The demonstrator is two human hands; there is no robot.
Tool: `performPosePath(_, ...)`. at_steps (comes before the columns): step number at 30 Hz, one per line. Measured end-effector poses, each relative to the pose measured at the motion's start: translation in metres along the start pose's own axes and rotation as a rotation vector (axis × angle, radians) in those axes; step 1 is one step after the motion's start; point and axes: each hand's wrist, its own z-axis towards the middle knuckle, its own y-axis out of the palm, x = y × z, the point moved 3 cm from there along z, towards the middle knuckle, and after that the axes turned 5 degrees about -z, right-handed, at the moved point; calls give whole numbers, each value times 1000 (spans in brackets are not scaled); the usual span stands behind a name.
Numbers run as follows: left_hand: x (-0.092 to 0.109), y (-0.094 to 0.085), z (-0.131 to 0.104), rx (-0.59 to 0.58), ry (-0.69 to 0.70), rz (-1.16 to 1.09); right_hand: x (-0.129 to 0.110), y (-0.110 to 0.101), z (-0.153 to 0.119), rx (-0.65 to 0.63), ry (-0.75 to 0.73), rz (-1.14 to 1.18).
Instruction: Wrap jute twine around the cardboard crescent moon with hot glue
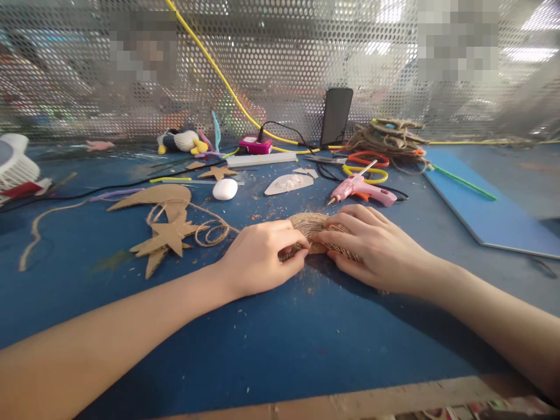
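A curved cardboard piece covered in rows of twine (308, 221) lies on the blue table before me, partly hidden by both hands. My left hand (266, 254) pinches at its inner edge, thumb and forefinger together; a strand of twine (214, 224) runs from that side to loose loops. Across the right part of the piece rests my right hand (371, 245), fingers stretched over the twine rows. A pink hot glue gun (361, 188) lies just beyond the right hand, its nozzle toward the piece. Cardboard stars (170, 233) and a cardboard crescent (153, 197) are left of my left hand.
Behind are a white oval object (224, 189), scissors with orange handles (370, 158), a leaning phone (336, 116) and a pile of twine-wrapped cardboard (387, 140). A blue board (494, 210) lies at right. A perforated metal screen (280, 58) borders the table's back.
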Motion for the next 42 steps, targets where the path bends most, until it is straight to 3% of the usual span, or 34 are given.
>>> performPosePath(27, 0, 0, 0, -11, -8, -18, -2, -1, 0, -46, 20, 33)
performPosePath(37, -2, 0, 1, -65, -126, -43, -2, 1, 0, -63, 40, 78)
performPosePath(42, -1, 1, 0, -57, -59, -3, 0, 2, 0, -36, 40, 104)
